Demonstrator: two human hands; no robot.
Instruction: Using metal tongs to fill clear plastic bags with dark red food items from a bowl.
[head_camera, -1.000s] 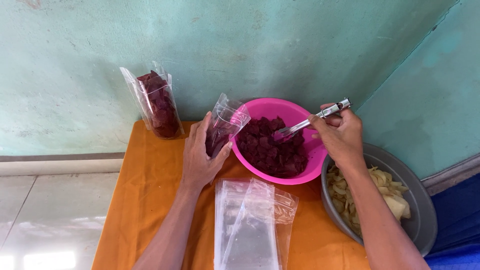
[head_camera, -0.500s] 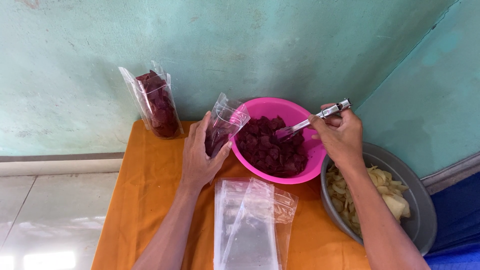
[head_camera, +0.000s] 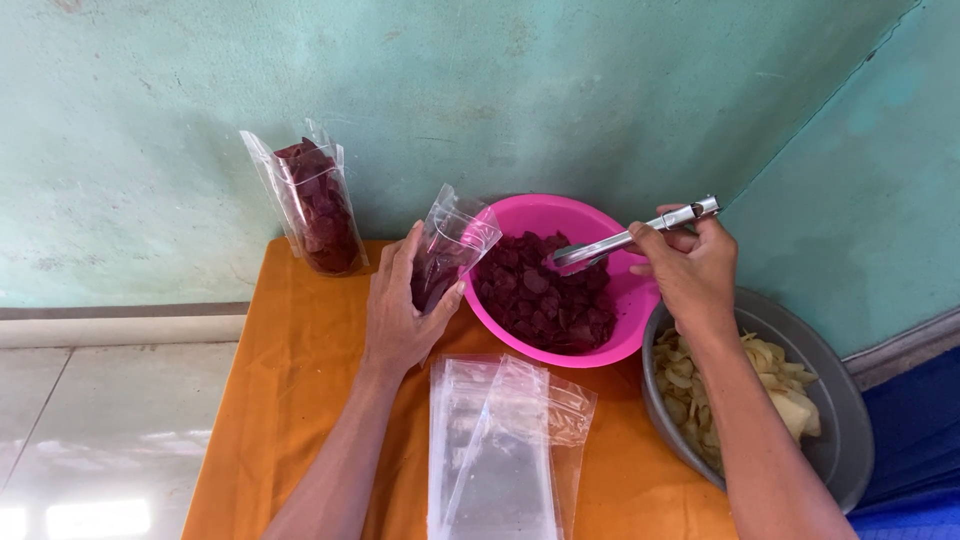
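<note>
Orange-clothed table (head_camera: 290, 380) w/ teal wall behind: left hand (head_camera: 400, 310) grips clear plastic pouch (head_camera: 448, 250) upright, mouth open toward pink plastic bowl (head_camera: 625, 300) at 3 o'clock; right hand (head_camera: 690, 270) clamps steel tongs (head_camera: 625, 240) over dark-red chips (head_camera: 545, 295).

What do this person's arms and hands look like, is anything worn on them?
Both forearms are bare, with no sleeves in view. The left hand and right hand wear no gloves, and no rings, watch or bracelets show. Both arms look slim.

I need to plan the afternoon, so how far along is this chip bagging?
One filled bag stands by the wall. The left hand holds a part-filled bag; the right hand has tongs over the pink bowl, which holds many dark red chips. Empty bags wait.
</note>
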